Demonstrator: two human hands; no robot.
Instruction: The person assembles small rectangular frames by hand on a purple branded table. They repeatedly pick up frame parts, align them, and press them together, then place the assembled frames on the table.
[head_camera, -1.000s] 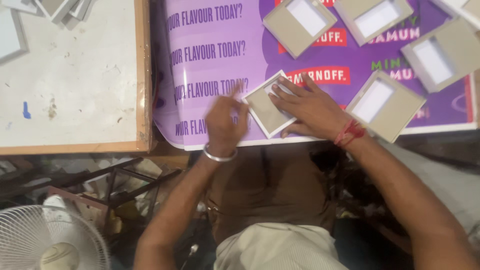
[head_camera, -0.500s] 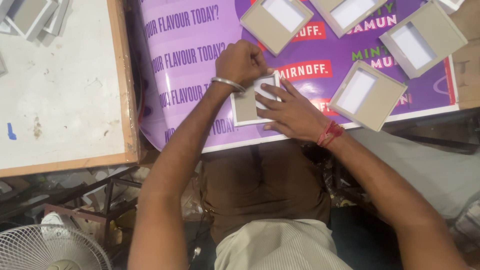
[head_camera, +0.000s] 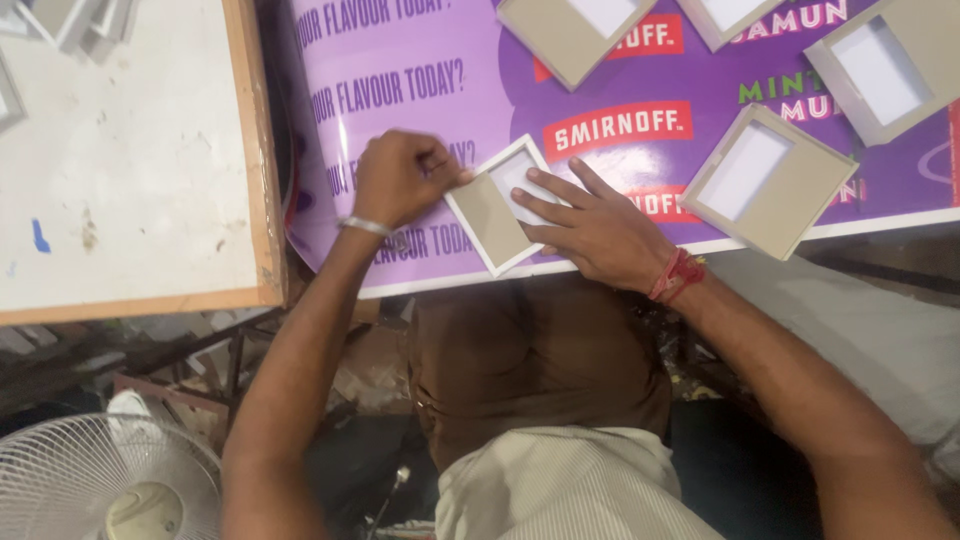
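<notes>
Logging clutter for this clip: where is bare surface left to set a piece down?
Bare: white wooden-edged board, left of the left hand. Crowded: purple printed sheet, with grey card frames beside the right hand pressing one frame.

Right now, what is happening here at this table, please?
A person is working on a small square cardboard frame that lies on a purple printed sheet. The right hand lies flat on the frame and presses it down. The left hand, with a metal bangle at the wrist, is closed at the frame's left edge; what its fingers pinch cannot be seen. More frames of the same kind lie further along the sheet. A white fan stands below, at the left.
</notes>
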